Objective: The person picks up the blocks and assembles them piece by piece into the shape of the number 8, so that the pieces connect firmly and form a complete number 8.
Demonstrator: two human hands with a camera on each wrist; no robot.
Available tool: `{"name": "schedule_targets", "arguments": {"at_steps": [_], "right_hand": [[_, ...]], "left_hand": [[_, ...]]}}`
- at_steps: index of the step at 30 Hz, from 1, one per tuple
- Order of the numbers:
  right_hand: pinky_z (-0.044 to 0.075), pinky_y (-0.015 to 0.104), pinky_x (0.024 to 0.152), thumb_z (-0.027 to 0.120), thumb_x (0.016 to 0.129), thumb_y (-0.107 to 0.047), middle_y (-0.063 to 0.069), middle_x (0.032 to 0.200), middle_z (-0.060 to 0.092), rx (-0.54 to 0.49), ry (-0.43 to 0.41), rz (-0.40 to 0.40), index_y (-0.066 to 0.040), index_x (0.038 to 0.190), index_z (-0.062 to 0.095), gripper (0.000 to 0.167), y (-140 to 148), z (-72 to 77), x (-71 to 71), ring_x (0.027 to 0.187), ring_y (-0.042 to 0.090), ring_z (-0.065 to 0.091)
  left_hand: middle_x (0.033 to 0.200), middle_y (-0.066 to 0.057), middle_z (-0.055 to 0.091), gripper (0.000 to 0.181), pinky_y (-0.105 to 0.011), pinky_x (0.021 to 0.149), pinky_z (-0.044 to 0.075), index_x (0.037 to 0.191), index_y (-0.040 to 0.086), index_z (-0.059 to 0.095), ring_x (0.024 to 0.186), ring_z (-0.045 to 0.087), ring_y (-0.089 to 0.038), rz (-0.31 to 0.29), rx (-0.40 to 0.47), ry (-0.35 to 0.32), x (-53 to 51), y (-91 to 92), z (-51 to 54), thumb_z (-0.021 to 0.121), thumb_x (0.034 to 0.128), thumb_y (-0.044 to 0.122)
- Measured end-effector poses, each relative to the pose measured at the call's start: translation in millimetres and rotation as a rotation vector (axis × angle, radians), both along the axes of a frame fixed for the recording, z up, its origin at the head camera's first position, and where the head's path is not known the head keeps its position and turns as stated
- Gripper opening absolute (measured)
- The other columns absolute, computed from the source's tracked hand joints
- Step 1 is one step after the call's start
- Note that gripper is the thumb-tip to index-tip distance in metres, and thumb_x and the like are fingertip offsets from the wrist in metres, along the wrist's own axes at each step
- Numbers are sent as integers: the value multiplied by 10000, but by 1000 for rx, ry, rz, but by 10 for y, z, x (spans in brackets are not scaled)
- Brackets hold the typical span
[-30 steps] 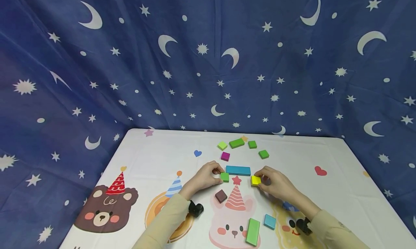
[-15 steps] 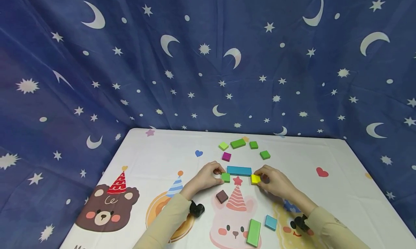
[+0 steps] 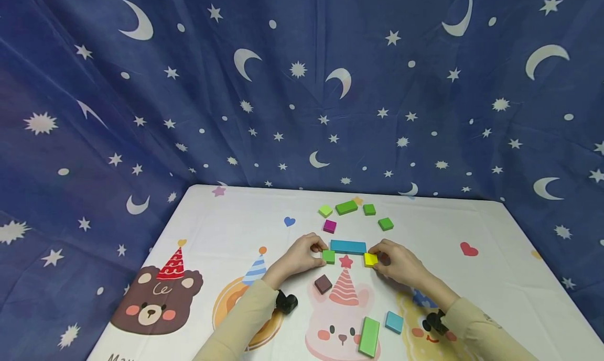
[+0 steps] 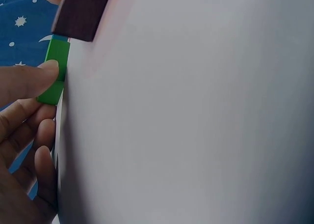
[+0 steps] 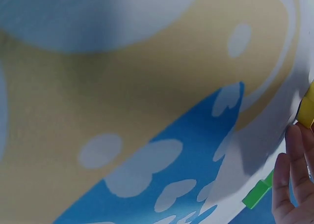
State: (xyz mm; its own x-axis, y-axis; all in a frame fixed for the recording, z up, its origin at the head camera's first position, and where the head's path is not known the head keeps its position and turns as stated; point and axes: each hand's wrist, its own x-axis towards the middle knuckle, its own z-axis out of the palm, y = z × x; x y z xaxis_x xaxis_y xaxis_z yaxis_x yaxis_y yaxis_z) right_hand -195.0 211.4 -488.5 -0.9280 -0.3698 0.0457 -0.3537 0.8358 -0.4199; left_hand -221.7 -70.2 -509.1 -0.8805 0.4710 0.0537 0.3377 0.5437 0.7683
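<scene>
My left hand (image 3: 302, 255) pinches a small green block (image 3: 329, 256) between thumb and fingers; the left wrist view shows the thumb pressed on that green block (image 4: 55, 69). Opposite it, my right hand (image 3: 395, 261) pinches a yellow block (image 3: 370, 260), which peeks in at the right edge of the right wrist view. Just behind both small blocks lies a long blue block (image 3: 348, 247), the green one near its left end and the yellow one near its right end. Whether they touch it I cannot tell. A dark brown block (image 3: 323, 284) lies nearer me.
At the back lie a light green block (image 3: 325, 210), a long green block (image 3: 346, 207), two small green blocks (image 3: 369, 209) and a magenta block (image 3: 330, 226). In front are a long green block (image 3: 369, 337) and a blue block (image 3: 394, 322). A starry curtain (image 3: 302, 88) hangs behind the table.
The head view has shifted slightly. Both hands keep their pinch on the green and yellow blocks, with hardly any movement against the long blue block.
</scene>
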Motion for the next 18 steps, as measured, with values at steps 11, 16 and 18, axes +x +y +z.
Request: {"name": "schedule_targets", "arguments": {"at_steps": [11,16,18], "right_hand": [[435,241,689,758,763,-153,-47,911,602,2,-19,1,-125,1064,690,310,0,1,-11,785,100,487],[436,250,698,758,763,-147,-52,901,599,2,-27,-3,-120,1058,693,303,-17,19,-18,783,103,488],[436,250,697,760,763,-140,-50,896,602,-2,-28,-1,-113,1055,695,300,-19,22,-20,779,104,490]], "left_hand": [[923,-63,603,262,-230,787,462,983,47,675,861,548,-157,-18,15,20,-4,-3,-32,784,746,73],[898,-48,591,253,-219,775,463,986,33,672,835,537,-127,-55,44,82,10,-38,-23,766,758,92],[887,-43,585,256,-214,770,462,985,28,671,825,531,-114,-67,59,95,16,-51,-18,765,757,99]]}}
